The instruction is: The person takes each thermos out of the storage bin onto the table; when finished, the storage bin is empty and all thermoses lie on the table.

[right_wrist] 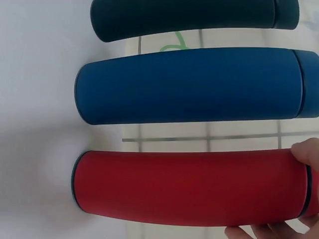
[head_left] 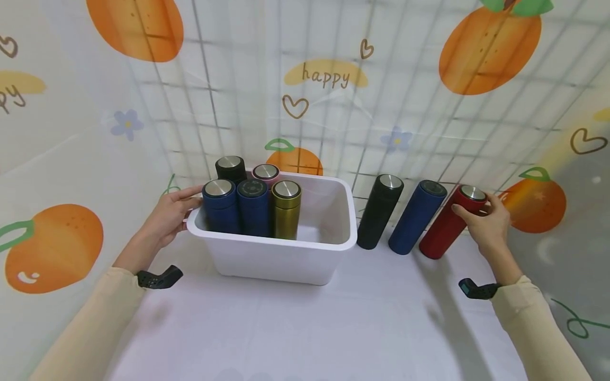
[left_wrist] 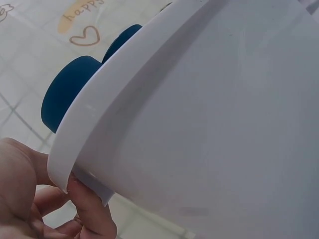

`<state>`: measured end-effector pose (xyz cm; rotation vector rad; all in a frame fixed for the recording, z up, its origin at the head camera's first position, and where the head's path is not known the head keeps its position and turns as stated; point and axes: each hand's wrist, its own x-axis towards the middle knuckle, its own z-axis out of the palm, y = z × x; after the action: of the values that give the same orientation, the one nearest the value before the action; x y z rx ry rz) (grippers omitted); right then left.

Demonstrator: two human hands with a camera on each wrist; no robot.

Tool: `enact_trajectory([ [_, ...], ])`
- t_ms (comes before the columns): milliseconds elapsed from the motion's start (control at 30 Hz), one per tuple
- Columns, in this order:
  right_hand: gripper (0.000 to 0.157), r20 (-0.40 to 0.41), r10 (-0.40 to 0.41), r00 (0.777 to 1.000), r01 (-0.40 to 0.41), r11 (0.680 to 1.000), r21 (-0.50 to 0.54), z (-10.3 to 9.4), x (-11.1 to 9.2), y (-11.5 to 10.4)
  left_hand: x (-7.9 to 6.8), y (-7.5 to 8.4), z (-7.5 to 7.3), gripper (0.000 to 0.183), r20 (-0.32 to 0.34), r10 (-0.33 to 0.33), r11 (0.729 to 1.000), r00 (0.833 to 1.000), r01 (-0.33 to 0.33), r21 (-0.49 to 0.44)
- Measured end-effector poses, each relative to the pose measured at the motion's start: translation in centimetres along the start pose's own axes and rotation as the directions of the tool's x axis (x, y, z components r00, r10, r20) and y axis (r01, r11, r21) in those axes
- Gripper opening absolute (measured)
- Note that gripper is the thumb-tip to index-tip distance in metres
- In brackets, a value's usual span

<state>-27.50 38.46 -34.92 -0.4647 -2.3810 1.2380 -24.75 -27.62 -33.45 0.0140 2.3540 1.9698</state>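
Your right hand (head_left: 491, 225) grips the red flask (head_left: 444, 228) near its top, right of frame; a sideways swing could topple the blue flask (head_left: 416, 218) just beside it. Your left hand (head_left: 168, 216) holds the left end of the bin (head_left: 276, 259); pulling could tip it. The red flask looks matte, silver-topped
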Motion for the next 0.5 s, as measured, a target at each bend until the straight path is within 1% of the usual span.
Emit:
enact_trajectory([
  [167, 0.076, 0.046, -0.004, 0.999, 0.003, 1.000, 0.024, 0.1, -0.1, 0.6, -0.1, -0.1, -0.1, 0.053, -0.004, -0.009, 1.000, 1.000, 0.009, -0.006],
  [267, 0.077, 0.055, 0.009, 0.998, -0.013, 0.997, 0.079, -0.1, -0.1, 1.4, -0.1, -0.2, 0.0, 0.053, -0.010, -0.014, 1.000, 1.000, 0.014, -0.004],
  [367, 0.079, 0.058, 0.037, 0.998, -0.046, 0.985, 0.165, -0.6, -0.3, 2.1, -0.1, -0.2, 0.1, 0.052, -0.014, -0.017, 1.000, 1.000, 0.017, 0.007],
  [500, 0.081, 0.057, 0.056, 0.997, -0.067, 0.973, 0.221, -1.5, -1.1, 2.1, 0.0, 0.0, 0.0, 0.052, -0.019, -0.012, 1.000, 1.000, 0.012, 0.006],
])
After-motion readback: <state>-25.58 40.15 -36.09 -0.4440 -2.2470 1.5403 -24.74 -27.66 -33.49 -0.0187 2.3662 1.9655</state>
